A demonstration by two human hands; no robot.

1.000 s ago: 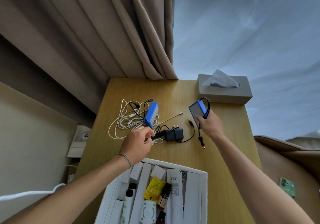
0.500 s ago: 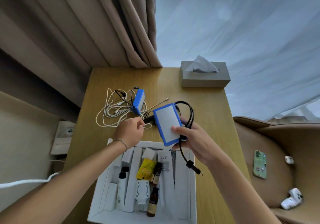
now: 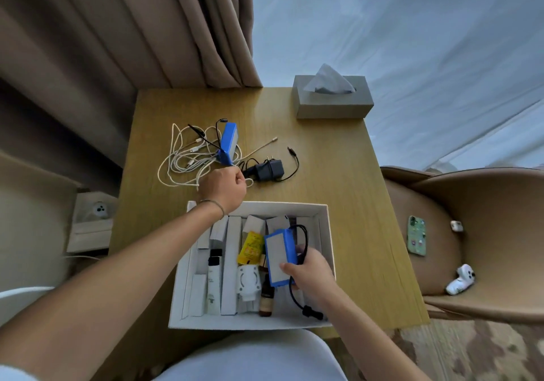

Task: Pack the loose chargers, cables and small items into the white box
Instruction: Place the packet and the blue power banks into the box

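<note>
So far the packing looks roughly half done, judging by how things lie. The white box (image 3: pixel 323 215) sits at the near edge of the tabletop (image 3: pixel 338 174) and already holds a row of white cartons, a yellow sachet (image 3: pixel 251 246), a white tube (image 3: pixel 214 280), a white round-faced plug (image 3: pixel 248 283) and a small brown bottle (image 3: pixel 266 301). The right hand (image 3: pixel 313 274) has its grip closed round a blue-edged pack (image 3: pixel 279 258) with a black lead (image 3: pixel 297 295) trailing from it, held over the right side of the box, low among the contents; whether it touches anything below I cannot tell. Still out on the tabletop are a tangle of white cables (image 3: pixel 182 159), a second blue pack (image 3: pixel 228 142) lying on that tangle, and a black charger (image 3: pixel 269 170) with its thin black wire. The left hand (image 3: pixel 223 186) is curled just beside the cable pile; its fingers are hidden, so I cannot tell whether they pinch anything. Left to do, I judge: set this pack down, then bring over the cables, the other pack and the charger.
</note>
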